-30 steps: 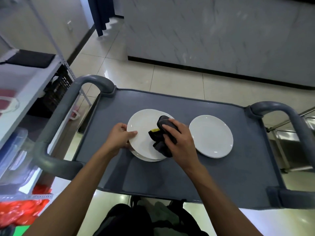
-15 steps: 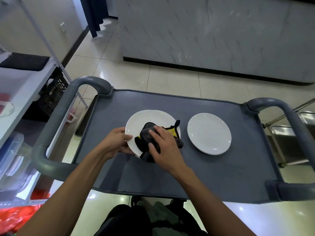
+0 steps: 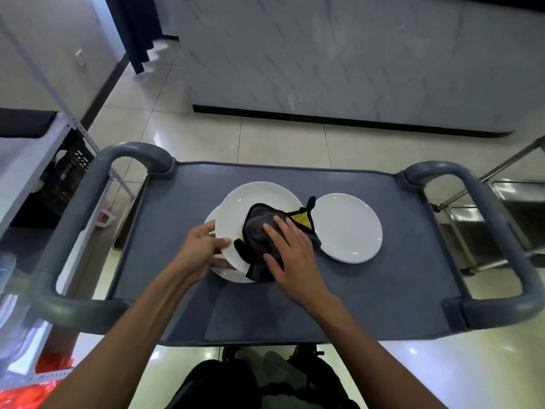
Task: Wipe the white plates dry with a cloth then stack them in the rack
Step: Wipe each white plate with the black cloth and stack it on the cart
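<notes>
Wiping top round white ceramic plate [image 3: 254,206] on grey cart tray [image 3: 383,278].
Dark grey cloth [image 3: 259,228] now flatter under right hand's [image 3: 295,252] straight fingers; left hand [image 3: 203,249] pinches plate's left rim; second white plate [image 3: 348,227] just right.

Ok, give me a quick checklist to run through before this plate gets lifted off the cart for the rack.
1. Left hand grips the top plate at its near-left rim: ok.
2. Right hand presses the cloth flat on that plate: ok for wiping, not ok for lifting.
3. Plate fully dry: cannot tell; the cloth covers its near-right part.
4. Another plate lies under it, offset to the left: ok, but it may shift.
5. Single plate on the right sits flat on the cart, untouched: ok.
6. Rack in view: not ok, cannot tell where it is.
</notes>
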Motion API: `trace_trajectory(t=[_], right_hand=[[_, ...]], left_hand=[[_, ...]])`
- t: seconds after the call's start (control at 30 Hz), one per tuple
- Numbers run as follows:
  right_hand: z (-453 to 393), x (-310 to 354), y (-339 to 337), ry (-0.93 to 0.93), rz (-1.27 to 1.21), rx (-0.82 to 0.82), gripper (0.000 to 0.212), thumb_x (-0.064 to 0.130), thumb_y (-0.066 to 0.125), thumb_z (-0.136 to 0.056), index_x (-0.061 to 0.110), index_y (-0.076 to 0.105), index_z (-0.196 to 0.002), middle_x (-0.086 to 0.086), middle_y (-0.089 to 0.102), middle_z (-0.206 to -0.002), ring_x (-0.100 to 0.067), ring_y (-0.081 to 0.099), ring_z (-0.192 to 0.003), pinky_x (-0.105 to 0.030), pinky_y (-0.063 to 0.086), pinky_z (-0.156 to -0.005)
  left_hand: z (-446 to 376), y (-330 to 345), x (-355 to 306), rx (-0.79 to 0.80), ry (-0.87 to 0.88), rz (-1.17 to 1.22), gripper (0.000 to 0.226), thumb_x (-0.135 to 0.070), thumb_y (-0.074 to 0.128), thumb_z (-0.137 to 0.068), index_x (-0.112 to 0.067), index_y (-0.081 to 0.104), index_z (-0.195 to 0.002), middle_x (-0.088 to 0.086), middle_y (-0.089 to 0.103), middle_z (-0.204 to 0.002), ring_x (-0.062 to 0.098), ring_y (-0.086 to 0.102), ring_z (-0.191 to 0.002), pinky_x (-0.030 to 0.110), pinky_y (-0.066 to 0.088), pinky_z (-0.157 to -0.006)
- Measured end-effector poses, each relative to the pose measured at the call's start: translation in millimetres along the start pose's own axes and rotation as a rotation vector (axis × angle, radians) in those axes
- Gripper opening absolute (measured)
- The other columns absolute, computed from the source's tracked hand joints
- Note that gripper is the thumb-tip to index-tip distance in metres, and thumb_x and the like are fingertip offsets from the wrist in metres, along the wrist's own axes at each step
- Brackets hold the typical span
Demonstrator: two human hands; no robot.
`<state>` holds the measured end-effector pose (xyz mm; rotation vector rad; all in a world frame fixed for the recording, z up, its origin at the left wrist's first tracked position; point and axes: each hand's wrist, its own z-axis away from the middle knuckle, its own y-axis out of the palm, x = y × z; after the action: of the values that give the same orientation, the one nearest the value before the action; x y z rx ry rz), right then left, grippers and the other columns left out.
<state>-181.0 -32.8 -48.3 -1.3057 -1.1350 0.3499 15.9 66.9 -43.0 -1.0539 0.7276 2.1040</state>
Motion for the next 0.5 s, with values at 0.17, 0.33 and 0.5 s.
trace_trajectory(t=[0.17,0.33,0.5], right_hand=[[-10,-16,-25,-0.079,0.052,-0.07,0.054,0.021,0.055,-0.1,0.022,0.041,-0.152,-0.002,0.027,-0.164,-0.024,0.016,-0.154,-0.048,0.023,-0.12],[-30,-40,-55,-0.163,0.112,-0.138,0.054,0.015,0.057,-0.099,0.022,0.044,-0.15,-0.005,0.032,-0.161,-0.028,0.023,-0.151,-0.052,0.025,-0.119],[-52,-66,-86,-0.183,0.171,-0.188,0.053,0.017,0.054,-0.101,0.025,0.042,-0.152,-0.004,0.031,-0.162,-0.027,0.023,-0.151,-0.051,0.025,-0.118]], left_hand=[[2,33,-9,0.09,0.062,-0.025,0.036,0.014,0.054,-0.088,-0.009,0.071,-0.11,0.021,0.074,-0.096,0.036,0.072,-0.08,0.057,0.061,-0.065],[3,68,-21,0.21,0.115,-0.069,0.036,0.012,0.058,-0.088,-0.014,0.076,-0.107,0.024,0.073,-0.102,0.045,0.071,-0.091,0.056,0.06,-0.066],[6,102,-28,0.237,0.133,-0.111,0.037,0.013,0.06,-0.088,-0.006,0.069,-0.118,0.023,0.073,-0.106,0.046,0.07,-0.093,0.06,0.059,-0.068]])
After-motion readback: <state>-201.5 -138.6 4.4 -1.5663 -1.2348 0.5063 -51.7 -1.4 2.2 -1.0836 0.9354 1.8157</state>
